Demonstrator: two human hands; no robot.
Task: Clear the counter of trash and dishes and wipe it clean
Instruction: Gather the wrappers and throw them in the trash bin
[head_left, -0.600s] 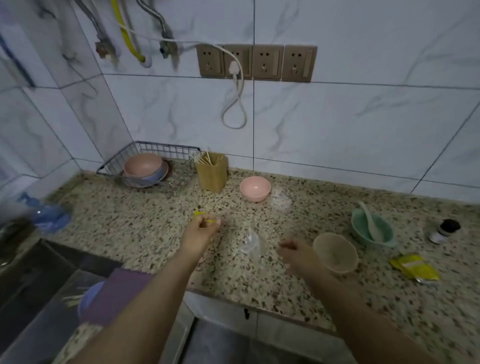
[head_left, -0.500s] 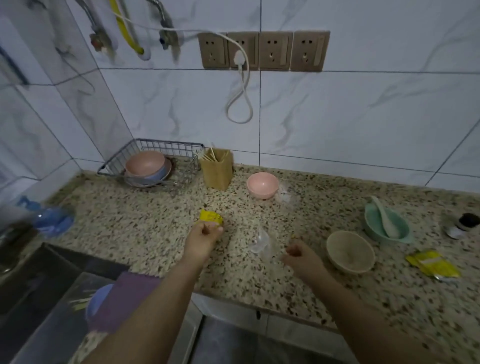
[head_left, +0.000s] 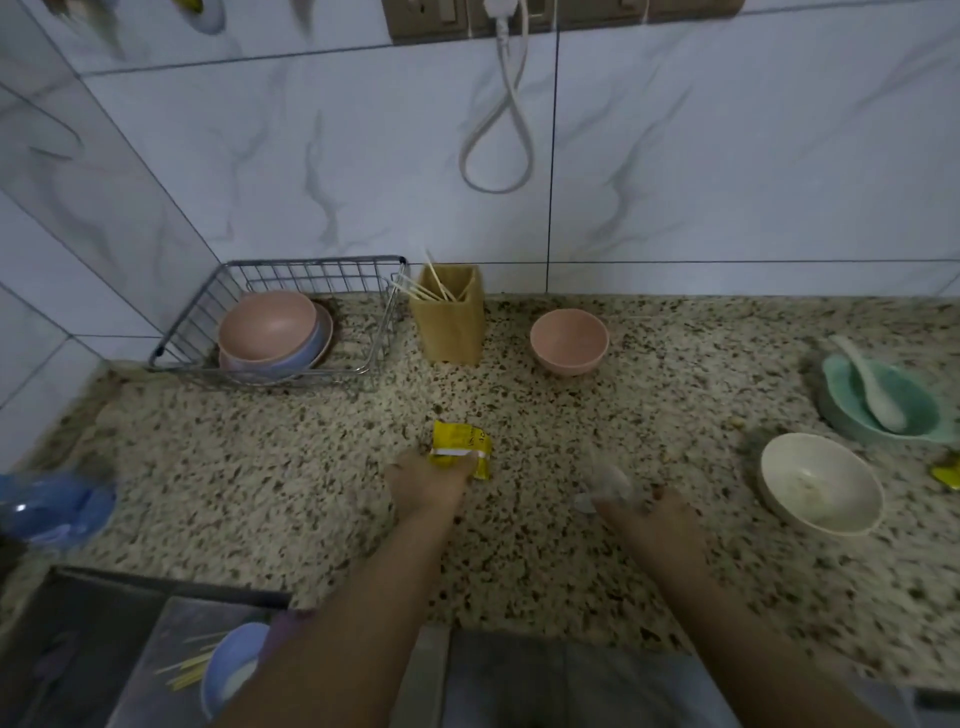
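Speckled counter (head_left: 260, 493): left hand (head_left: 428, 486) pinches crumpled yellow wrapper (head_left: 460, 447); right hand (head_left: 649, 514) grasps clear plastic (head_left: 610, 480).

Speckled granite counter (head_left: 260, 467), w/ wire rack (head_left: 291, 312) back left, tan holder (head_left: 452, 322) and pink bowl (head_left: 569, 341) beside it. Yellow wrapper (head_left: 460, 441) mid-counter; cream bowl (head_left: 821, 491), green bowl (head_left: 883, 405) at right.

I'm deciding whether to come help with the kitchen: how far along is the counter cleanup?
Early. Possibly done: bowls stacked in the wire rack, another in the sink. In hand: the left hand pinches a yellow wrapper; the right hand grips clear plastic. Left: pink bowl, cream bowl, green bowl with spoon, another wrapper, and wiping.
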